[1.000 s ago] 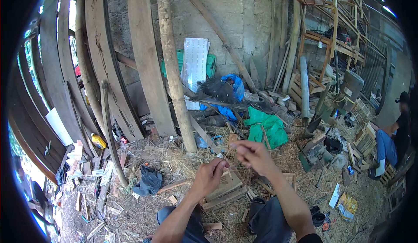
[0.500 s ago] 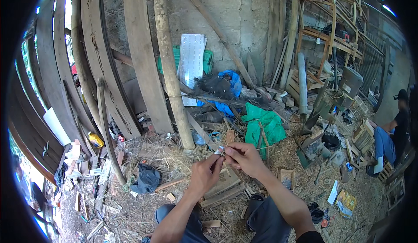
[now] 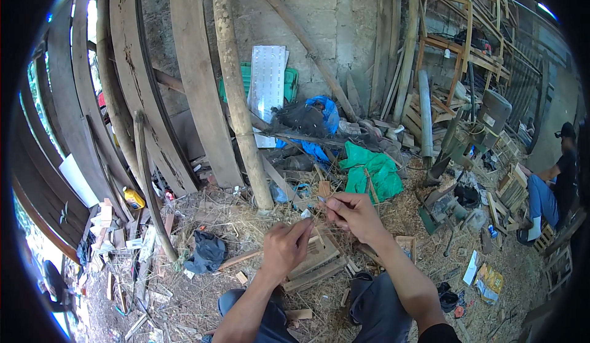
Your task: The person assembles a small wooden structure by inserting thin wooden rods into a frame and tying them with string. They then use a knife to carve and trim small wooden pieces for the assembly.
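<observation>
My left hand [image 3: 286, 246] is closed in a pinch, with a small whitish piece [image 3: 306, 213] showing at the fingertips; its kind is too small to tell. Slightly higher and to the right, my right hand [image 3: 358, 218] pinches thumb against forefinger. Something tiny and pale shows at its tips, but I cannot make it out. A narrow gap separates the two hands. Below them, on the ground between my legs, lies a wooden box-like piece [image 3: 316, 274], partly covered by my left hand and forearm.
A round wooden post [image 3: 236, 97] stands ahead, left of my hands. Beyond them lies a green plastic sheet [image 3: 372, 174]. A black bag [image 3: 206, 252] rests at left, a yellow packet [image 3: 490, 283] at right. Another person [image 3: 553, 186] sits at far right. Wood scraps and straw litter the ground.
My hands were together at the fingertips and have moved apart: the left slightly down, the right slightly up and right. The whitish piece stays at the left fingertips.
</observation>
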The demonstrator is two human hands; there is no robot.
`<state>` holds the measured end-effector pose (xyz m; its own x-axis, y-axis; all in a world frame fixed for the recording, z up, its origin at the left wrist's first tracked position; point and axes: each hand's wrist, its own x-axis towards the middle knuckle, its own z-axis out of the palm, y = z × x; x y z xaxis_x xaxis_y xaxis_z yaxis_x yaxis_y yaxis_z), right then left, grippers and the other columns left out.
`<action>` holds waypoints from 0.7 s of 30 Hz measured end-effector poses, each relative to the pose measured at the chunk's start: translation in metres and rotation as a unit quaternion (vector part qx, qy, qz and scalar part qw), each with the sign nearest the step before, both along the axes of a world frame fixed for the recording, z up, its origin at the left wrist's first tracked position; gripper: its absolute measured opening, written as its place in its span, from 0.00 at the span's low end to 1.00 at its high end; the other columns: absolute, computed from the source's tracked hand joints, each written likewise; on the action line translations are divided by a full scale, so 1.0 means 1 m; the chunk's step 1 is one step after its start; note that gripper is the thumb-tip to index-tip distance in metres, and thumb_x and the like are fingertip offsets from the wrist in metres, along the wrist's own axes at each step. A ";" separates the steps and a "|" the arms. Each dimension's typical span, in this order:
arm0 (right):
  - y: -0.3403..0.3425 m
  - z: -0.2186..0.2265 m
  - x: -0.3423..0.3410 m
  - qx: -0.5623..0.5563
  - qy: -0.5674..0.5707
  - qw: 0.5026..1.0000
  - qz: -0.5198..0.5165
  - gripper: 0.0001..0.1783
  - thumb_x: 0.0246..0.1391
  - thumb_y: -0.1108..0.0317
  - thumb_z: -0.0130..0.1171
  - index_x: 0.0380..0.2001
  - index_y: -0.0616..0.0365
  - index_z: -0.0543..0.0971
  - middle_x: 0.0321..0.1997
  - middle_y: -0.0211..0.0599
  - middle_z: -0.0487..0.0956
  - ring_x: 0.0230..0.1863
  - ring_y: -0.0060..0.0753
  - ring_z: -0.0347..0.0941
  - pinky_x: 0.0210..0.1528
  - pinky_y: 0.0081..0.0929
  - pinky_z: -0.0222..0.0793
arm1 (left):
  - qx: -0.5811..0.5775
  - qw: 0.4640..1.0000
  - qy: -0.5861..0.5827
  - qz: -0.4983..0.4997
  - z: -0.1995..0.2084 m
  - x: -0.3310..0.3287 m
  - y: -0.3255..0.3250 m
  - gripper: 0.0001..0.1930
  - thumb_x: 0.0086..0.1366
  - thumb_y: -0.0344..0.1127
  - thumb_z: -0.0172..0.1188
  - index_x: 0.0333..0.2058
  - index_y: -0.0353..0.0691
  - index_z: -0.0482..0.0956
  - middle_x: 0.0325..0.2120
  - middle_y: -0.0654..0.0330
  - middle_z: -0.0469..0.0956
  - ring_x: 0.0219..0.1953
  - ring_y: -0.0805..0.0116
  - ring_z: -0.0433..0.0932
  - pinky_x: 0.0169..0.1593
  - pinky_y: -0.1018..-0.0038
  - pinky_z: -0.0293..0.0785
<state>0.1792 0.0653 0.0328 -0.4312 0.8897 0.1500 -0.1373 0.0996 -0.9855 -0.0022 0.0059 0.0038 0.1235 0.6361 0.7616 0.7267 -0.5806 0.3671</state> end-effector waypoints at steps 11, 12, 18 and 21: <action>0.011 -0.011 0.003 -0.028 0.014 0.997 -0.070 0.11 0.60 0.65 0.55 0.34 0.64 0.79 0.21 0.25 0.73 0.15 0.12 0.57 0.15 0.14 0.49 | 0.041 0.996 0.070 0.023 -0.006 0.008 0.011 0.05 0.55 0.26 0.62 0.32 0.39 0.80 0.18 0.59 0.78 0.15 0.62 0.73 0.23 0.71 0.68; 0.017 -0.016 0.006 0.000 -0.021 0.992 -0.126 0.12 0.59 0.65 0.55 0.36 0.64 0.79 0.21 0.25 0.73 0.15 0.12 0.57 0.16 0.13 0.49 | 0.043 0.997 0.068 0.021 -0.007 0.009 0.011 0.05 0.55 0.26 0.62 0.32 0.39 0.80 0.18 0.59 0.78 0.15 0.62 0.73 0.23 0.71 0.68; 0.040 -0.007 0.054 -0.009 0.065 0.973 -0.221 0.15 0.60 0.61 0.54 0.41 0.61 0.79 0.20 0.22 0.70 0.17 0.11 0.57 0.17 0.12 0.50 | 0.002 0.999 0.039 0.039 -0.006 -0.002 0.003 0.04 0.57 0.28 0.59 0.32 0.40 0.78 0.14 0.58 0.74 0.17 0.60 0.74 0.23 0.68 0.69; 0.018 -0.006 0.025 0.005 0.040 0.992 -0.118 0.13 0.60 0.63 0.54 0.41 0.60 0.78 0.21 0.23 0.70 0.18 0.12 0.59 0.18 0.12 0.51 | -0.006 0.999 0.013 0.033 -0.007 -0.003 0.010 0.03 0.59 0.30 0.60 0.31 0.40 0.78 0.12 0.56 0.73 0.16 0.57 0.74 0.22 0.66 0.68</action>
<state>0.2038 0.0832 0.0263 -0.1974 0.9628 0.1848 -0.1865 0.1482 -0.9712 -0.0048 0.0161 -0.0031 0.1010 0.6531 0.7505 0.7729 -0.5265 0.3541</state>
